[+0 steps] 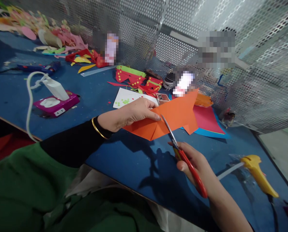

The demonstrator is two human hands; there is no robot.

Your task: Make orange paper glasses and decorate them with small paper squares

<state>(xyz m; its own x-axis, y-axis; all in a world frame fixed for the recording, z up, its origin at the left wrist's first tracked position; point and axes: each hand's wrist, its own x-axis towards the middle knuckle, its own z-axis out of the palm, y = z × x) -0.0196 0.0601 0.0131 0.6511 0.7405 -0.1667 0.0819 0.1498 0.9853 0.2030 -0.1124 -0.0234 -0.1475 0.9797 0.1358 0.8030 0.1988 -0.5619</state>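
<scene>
My left hand [141, 111] pinches a folded sheet of orange paper [180, 111] above the table, thumb on top and fingers behind. The sheet has creases and a cut, angular outline on its right side. In my right hand [194, 158] is a pair of scissors [192, 170] with red handles, one showing some yellow. Their blades point up and left over the orange paper, with the tips close to my left thumb. The blades look nearly closed, and whether paper lies between them I cannot tell.
On the blue table [97, 90] are a purple power socket [59, 104] with a white plug, a blue glue gun [41, 67], and a yellow glue gun [258, 172]. Behind my hands lie red paper pieces [129, 77], white paper [122, 96] and coloured sheets [209, 120]. A perforated metal screen [139, 29] stands behind.
</scene>
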